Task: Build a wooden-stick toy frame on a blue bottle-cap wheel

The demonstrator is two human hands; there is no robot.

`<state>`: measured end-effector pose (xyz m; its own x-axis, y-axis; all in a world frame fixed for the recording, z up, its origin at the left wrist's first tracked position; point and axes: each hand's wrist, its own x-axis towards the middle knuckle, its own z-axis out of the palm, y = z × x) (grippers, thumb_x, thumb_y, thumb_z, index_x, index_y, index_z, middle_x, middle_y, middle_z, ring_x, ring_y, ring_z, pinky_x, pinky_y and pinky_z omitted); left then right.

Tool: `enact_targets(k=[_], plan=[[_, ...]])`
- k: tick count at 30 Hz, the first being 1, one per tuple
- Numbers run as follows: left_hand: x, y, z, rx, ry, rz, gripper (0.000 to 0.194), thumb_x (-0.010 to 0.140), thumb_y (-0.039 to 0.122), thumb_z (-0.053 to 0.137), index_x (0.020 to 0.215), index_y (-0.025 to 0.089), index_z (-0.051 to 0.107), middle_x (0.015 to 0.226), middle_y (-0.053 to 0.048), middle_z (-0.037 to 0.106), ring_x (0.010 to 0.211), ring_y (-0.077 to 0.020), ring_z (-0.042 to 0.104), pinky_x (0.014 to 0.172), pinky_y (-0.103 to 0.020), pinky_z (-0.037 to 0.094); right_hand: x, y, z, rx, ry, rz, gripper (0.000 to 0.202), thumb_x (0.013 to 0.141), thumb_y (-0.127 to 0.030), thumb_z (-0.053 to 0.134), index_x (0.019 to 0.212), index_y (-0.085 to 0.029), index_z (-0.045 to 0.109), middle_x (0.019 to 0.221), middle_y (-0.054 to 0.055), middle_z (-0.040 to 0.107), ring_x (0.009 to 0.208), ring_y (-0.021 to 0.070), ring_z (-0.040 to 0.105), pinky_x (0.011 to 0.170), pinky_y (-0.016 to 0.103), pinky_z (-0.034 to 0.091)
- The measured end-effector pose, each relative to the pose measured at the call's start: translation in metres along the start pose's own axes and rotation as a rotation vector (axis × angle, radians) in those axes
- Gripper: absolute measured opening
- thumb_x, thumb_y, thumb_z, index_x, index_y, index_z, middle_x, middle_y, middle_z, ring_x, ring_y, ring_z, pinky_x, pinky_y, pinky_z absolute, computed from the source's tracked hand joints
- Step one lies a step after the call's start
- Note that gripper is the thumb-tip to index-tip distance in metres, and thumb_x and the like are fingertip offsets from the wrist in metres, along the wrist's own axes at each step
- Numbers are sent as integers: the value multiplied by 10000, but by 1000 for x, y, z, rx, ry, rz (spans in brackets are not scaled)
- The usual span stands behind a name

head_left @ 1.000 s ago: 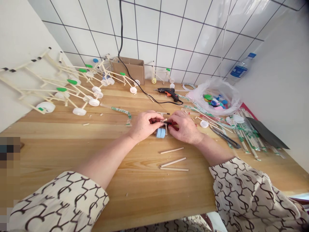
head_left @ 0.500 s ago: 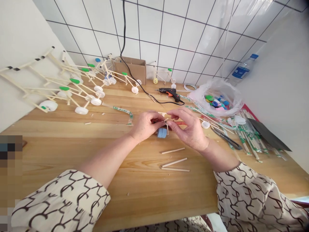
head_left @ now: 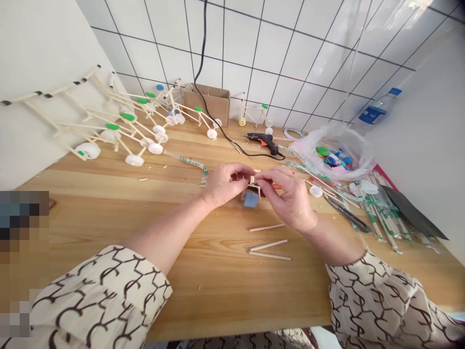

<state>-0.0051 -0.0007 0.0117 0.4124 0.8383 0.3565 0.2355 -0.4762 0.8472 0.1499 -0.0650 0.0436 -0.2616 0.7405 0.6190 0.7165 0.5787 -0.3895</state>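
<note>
On the near side of the black-and-orange glue gun (head_left: 264, 143), a small pale wooden-stick frame (head_left: 259, 195) with a blurred blue cylindrical piece (head_left: 250, 199) sits between the two hands at the tabletop (head_left: 214, 291). The left hand (head_left: 228, 186) pinches the frame; the right hand (head_left: 290, 196) has its fingertips close together at the frame's top, though whether they grip it I cannot tell. Farther toward the person from the glue gun lie three loose pale wooden sticks (head_left: 269, 245).
</note>
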Motion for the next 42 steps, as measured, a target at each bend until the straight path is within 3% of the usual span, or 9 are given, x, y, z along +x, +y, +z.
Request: enact_targets(k=[4, 7, 26, 37, 42], plan=[[2, -2, -1, -109, 63, -101, 173, 696, 159, 577, 802, 149, 714, 762, -31, 723, 704, -160, 633, 677, -270, 504, 0, -1, -2, -2, 17, -22, 140, 879, -170, 524, 881, -206, 660, 824, 39, 701, 781, 172, 644, 715, 322, 524], [2, -3, 0, -62, 89, -121, 148, 697, 167, 593, 779, 151, 716, 745, -33, 725, 685, -161, 637, 676, -276, 507, 0, -1, -3, -8, 14, -9, 140, 880, -173, 525, 882, -212, 660, 827, 38, 699, 773, 175, 647, 708, 329, 526], [-2, 5, 1, 58, 51, 265, 91, 691, 138, 680, 776, 121, 710, 685, -21, 638, 612, -107, 556, 559, -207, 435, 1, 2, -3, -42, 20, -67, 142, 877, -151, 524, 872, -176, 663, 822, 64, 711, 774, 178, 644, 713, 311, 496], [-1, 3, 3, 87, 65, 347, 33, 735, 173, 683, 721, 146, 696, 692, -18, 674, 645, -123, 601, 585, -212, 455, -2, 2, -2, 10, 3, -32, 157, 882, -147, 515, 913, -179, 665, 833, 53, 702, 801, 179, 645, 748, 329, 502], [-2, 3, 4, 74, 64, 327, 28, 742, 168, 681, 731, 150, 699, 727, -33, 685, 673, -135, 621, 611, -224, 478, -1, -6, -12, 14, 21, 37, 156, 864, -169, 547, 989, -176, 640, 789, 35, 677, 758, 165, 628, 756, 327, 500]])
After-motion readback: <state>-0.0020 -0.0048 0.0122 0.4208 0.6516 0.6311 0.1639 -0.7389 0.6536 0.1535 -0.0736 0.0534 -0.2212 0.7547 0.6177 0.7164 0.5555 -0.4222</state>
